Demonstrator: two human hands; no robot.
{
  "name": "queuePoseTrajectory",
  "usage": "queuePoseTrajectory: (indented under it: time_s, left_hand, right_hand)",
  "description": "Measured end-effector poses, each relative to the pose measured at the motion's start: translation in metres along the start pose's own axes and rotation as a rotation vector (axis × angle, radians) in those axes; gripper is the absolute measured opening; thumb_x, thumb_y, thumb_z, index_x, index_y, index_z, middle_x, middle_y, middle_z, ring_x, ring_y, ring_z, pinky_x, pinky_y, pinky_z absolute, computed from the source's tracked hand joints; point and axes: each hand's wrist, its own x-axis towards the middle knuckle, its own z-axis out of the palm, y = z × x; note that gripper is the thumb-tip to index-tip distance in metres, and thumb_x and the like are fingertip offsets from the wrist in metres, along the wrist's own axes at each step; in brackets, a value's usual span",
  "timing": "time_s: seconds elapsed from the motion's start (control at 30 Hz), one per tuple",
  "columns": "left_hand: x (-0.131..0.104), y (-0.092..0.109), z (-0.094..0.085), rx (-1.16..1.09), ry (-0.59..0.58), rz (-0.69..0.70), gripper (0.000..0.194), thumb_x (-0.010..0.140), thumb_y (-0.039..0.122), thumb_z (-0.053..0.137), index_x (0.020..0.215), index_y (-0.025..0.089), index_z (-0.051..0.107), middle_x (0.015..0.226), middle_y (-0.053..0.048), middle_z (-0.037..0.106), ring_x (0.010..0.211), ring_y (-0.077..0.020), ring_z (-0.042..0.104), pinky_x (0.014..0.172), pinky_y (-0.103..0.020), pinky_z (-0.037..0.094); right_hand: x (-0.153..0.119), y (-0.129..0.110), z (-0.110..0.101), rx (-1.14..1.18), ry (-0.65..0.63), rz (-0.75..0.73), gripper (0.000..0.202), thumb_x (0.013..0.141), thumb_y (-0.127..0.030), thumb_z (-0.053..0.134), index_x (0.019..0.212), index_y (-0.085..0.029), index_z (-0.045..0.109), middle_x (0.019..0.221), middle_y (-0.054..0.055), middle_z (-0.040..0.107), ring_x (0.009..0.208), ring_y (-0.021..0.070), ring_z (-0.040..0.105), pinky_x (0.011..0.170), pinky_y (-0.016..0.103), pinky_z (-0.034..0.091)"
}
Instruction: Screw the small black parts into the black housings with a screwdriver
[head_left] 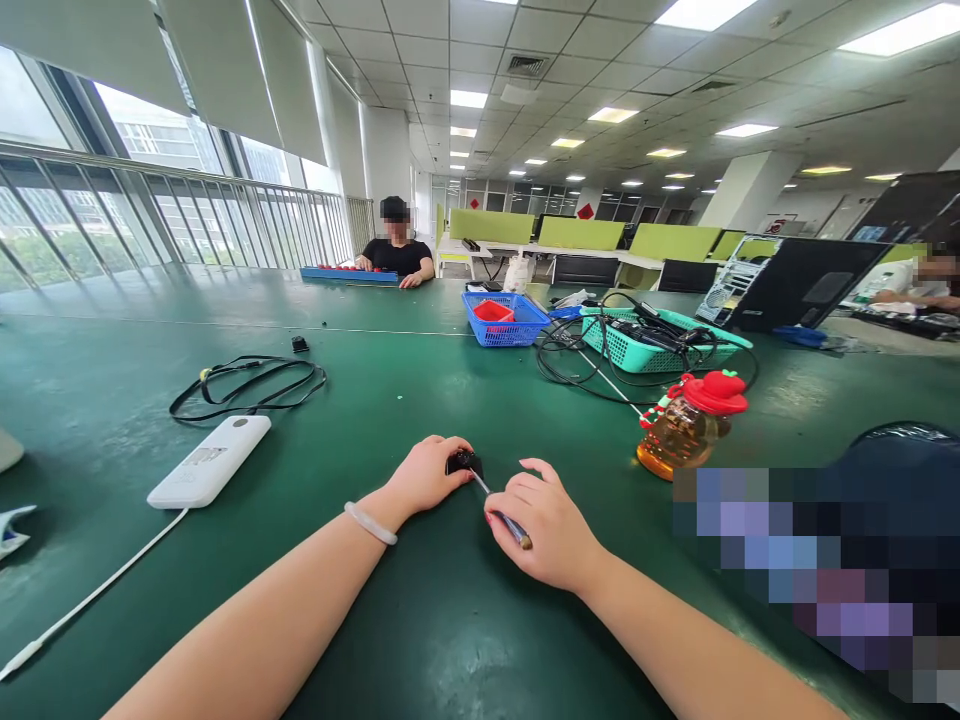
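Observation:
A small black part [466, 461] rests on the green table, held between the thumb and fingers of my left hand [427, 474]. My right hand [546, 524] grips a thin screwdriver [513, 529] by its dark handle, whose brownish end points back toward me. The metal shaft slants up and left, and its tip meets the black part. My left fingertips partly cover that part, so its exact shape is hard to make out.
The green table [360, 640] holds a white power bank [211, 462] and black cable [247, 385] at left, a blue basket [505, 333], a teal basket [637, 357] of cables, and an amber bottle [681, 435] at right. A person sits across the table.

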Motion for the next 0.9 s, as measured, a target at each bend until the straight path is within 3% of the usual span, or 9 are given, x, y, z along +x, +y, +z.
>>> queuePoseTrajectory:
  time_s: [0.5, 0.9]
  left_hand:
    - [0.001, -0.001, 0.002, -0.001, 0.007, 0.005, 0.044, 0.080, 0.035, 0.067, 0.122, 0.026, 0.062, 0.108, -0.008, 0.068, 0.104, -0.0246, 0.062, 0.095, -0.039, 0.050]
    - [0.001, -0.005, 0.004, 0.040, 0.002, 0.031, 0.045, 0.083, 0.039, 0.064, 0.125, 0.025, 0.062, 0.116, -0.009, 0.069, 0.110, -0.0255, 0.061, 0.100, -0.039, 0.048]
  right_hand:
    - [-0.001, 0.002, 0.000, -0.031, 0.039, 0.042, 0.012, 0.092, -0.019, 0.052, 0.088, -0.022, 0.063, 0.075, -0.001, 0.067, 0.072, 0.0143, 0.059, 0.102, 0.042, 0.033]
    - [-0.002, 0.014, 0.005, 0.113, 0.003, 0.233, 0.011, 0.091, -0.021, 0.056, 0.095, -0.024, 0.066, 0.088, 0.002, 0.073, 0.081, 0.0184, 0.066, 0.097, 0.044, 0.039]
